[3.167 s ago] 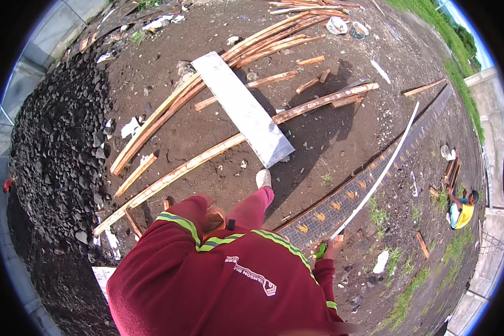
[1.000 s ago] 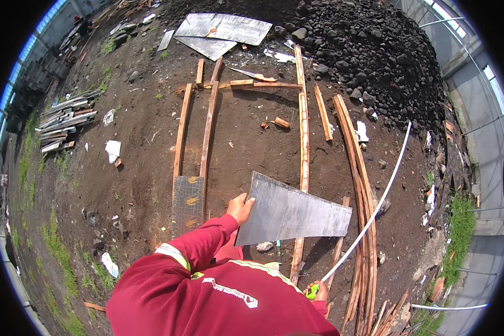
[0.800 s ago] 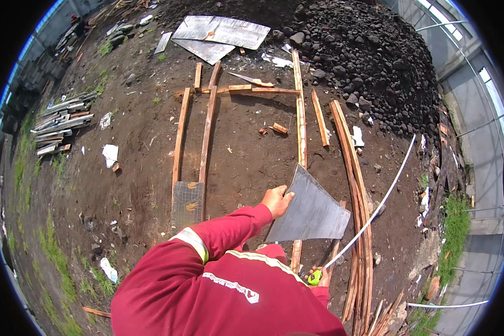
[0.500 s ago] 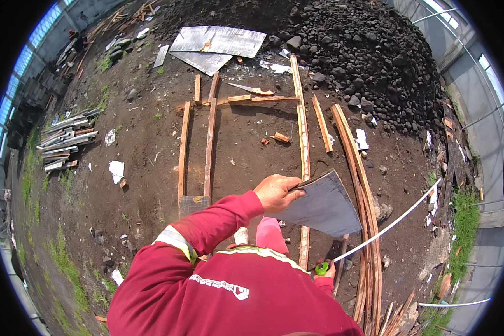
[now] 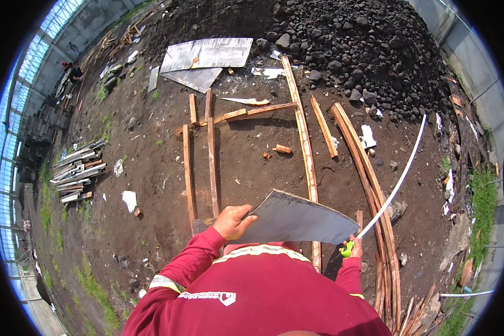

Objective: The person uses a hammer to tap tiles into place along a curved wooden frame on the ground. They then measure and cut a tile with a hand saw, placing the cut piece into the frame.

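Note:
My left hand (image 5: 232, 223) is closed on the left edge of a thin grey panel (image 5: 299, 219), which is tilted in front of my body. At the panel's right corner, my right hand (image 5: 355, 251) is closed around a bright green tape measure (image 5: 347, 248). Its pulled-out white blade (image 5: 400, 191) curves up and away to the far right. Whether my right fingers also touch the panel, I cannot tell. Beyond the panel, wooden strips (image 5: 211, 162) lie on the soil with a long batten (image 5: 302, 134) to their right.
A handsaw (image 5: 246, 101) lies by a wooden crosspiece (image 5: 252, 111). Large grey sheets (image 5: 207, 55) rest farther off. Dark stones (image 5: 369, 50) are heaped at the far right, long boards (image 5: 375, 196) lie near my right side, and stacked timber offcuts (image 5: 78, 171) are at left.
The panel has swung to the left and lies more across my body. My left hand has moved left and down; my right hand with the tape measure has risen to the panel's right corner.

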Tool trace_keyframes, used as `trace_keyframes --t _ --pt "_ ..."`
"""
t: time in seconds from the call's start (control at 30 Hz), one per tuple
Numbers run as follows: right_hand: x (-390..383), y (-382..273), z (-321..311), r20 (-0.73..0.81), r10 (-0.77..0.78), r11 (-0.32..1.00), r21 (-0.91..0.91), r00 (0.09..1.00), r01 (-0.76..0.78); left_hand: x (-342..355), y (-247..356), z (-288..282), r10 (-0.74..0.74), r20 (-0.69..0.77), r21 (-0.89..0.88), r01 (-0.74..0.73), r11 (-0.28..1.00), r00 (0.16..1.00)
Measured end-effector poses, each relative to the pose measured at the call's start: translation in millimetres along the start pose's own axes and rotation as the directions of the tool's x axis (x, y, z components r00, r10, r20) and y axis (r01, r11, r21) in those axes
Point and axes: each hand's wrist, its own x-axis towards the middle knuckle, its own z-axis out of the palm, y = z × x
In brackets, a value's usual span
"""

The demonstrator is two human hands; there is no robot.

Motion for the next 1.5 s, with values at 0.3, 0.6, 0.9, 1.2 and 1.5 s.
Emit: trace_keyframes --t 0.3,0.6,0.9,1.2,1.5 --pt "18.1 -39.2 106.2 0.304 0.114 0.896 -0.442 0.946 0.034 19.4 -29.2 -8.4 0.087 -0.034 0.003 -0.087 0.996 0.996" --pt "17.8 -2.2 187.4 0.486 0.047 0.773 -0.571 0.872 0.277 11.3 -103.0 -61.7 -0.012 -0.044 -0.036 0.01 0.999 0.999" --pt "46.5 21.2 305.9 0.447 0.188 0.636 -0.734 0.875 0.238 -14.9 -156.5 -112.9 -0.08 -0.108 -0.051 0.075 0.996 0.991" --pt "104.0 -3.5 335.0 0.566 0.377 -0.658 -0.393 0.733 0.643 26.2 -145.2 -154.6 0.043 -0.151 0.039 -0.037 0.999 0.988" --pt "65.2 16.0 372.8 0.352 0.419 0.009 -0.923 0.837 0.384 83.1 -140.8 -273.7 -0.11 -0.359 0.206 0.194 0.959 0.927"
